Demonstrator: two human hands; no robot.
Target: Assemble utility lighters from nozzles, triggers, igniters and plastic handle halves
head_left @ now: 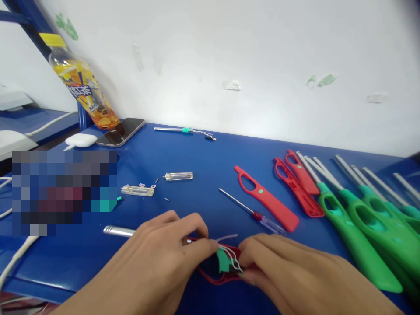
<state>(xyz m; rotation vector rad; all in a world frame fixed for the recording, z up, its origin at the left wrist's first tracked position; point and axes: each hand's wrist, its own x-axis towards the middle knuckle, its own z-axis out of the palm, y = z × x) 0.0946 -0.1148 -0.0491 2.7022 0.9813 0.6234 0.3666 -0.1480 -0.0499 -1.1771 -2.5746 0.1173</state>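
Near the front of the table, my left hand (170, 251) grips a red utility lighter casing half (216, 280). Its thumb and forefinger pinch close to the loop-shaped opening. A silver metal tube (118, 231) sticks out to the left from under that hand. Inside the casing sit a green trigger (224, 261) and white wires (233, 256); a thin translucent tube (228, 237) pokes up beside them. My right hand (282, 267) is closed at the casing's right end, fingertips on the wires and a dark part mostly hidden by them.
Red casing halves (275, 205), a screwdriver (241, 203) and several green lighters (361, 236) lie to the right. Clear fuel tanks (179, 176) and small bits lie left of centre. Another tube with wires (170, 129), a phone (123, 131) and a bottle (82, 87) are behind.
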